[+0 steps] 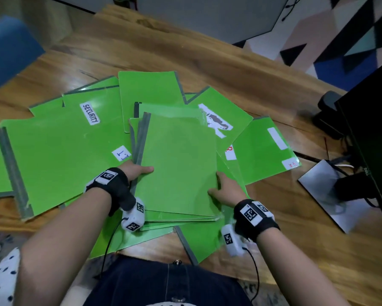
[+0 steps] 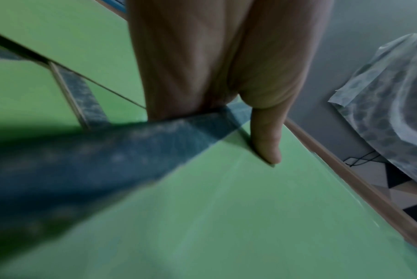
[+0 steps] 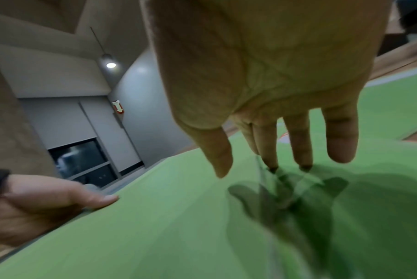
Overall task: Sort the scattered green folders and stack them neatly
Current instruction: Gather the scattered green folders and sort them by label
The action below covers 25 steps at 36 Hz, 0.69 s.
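Several green folders with grey spines lie scattered and overlapping on the wooden table (image 1: 185, 51). In the middle a small stack of folders (image 1: 179, 164) is held at its near end. My left hand (image 1: 139, 171) grips the stack's left spine edge, thumb (image 2: 264, 143) on top and fingers underneath. My right hand (image 1: 224, 188) rests at the stack's right edge with straight fingers (image 3: 341, 139) touching the folders below. Around it lie a folder labelled SECURITY (image 1: 84, 133), one with a torn label (image 1: 227, 107) and one marked HR (image 1: 258, 155).
A black monitor (image 1: 373, 129) stands at the right on a silver base (image 1: 318, 186) with cables. A blue chair (image 1: 7, 51) is at the far left. The table's curved far edge gives way to patterned floor (image 1: 351, 40). One folder (image 1: 203, 237) overhangs the near edge.
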Motion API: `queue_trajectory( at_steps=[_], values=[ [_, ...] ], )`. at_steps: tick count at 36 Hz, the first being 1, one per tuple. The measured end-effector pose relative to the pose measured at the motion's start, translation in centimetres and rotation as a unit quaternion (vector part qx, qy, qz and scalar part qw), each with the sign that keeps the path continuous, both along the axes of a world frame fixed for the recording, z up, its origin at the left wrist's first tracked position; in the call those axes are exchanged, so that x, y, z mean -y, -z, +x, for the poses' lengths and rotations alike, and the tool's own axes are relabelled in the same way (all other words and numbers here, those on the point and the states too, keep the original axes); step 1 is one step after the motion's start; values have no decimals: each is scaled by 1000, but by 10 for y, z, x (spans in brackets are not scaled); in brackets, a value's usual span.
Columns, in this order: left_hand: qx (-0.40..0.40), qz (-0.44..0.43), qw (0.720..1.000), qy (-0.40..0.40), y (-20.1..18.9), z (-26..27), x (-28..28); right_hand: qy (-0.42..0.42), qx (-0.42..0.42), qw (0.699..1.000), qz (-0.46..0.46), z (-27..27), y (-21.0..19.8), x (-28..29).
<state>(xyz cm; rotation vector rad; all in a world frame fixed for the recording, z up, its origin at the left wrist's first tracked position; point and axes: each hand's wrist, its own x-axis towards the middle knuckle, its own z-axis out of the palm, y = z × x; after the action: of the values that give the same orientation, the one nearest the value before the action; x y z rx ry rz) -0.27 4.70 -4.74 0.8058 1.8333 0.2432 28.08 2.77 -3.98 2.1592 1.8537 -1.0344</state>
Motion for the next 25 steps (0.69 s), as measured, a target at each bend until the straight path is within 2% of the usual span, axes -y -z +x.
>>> queue_trajectory(
  at_steps=[3,7,11,17,20,25],
  values=[
    [-6,3,1000,-4,1,1,1,58,65,995,57,24,4,-3],
    [3,11,1000,-25,2,1,0,88,152,984,27,42,12,-2],
    [16,20,999,-44,6,1,1,119,142,982,25,48,15,-3],
    [58,47,993,-94,8,2,6,115,169,978,26,44,14,-3],
    [59,57,992,-94,1,6,11,126,150,981,-8,43,12,-3],
    [53,72,992,-89,3,7,15,159,42,985,-55,48,6,-3]
  ],
)
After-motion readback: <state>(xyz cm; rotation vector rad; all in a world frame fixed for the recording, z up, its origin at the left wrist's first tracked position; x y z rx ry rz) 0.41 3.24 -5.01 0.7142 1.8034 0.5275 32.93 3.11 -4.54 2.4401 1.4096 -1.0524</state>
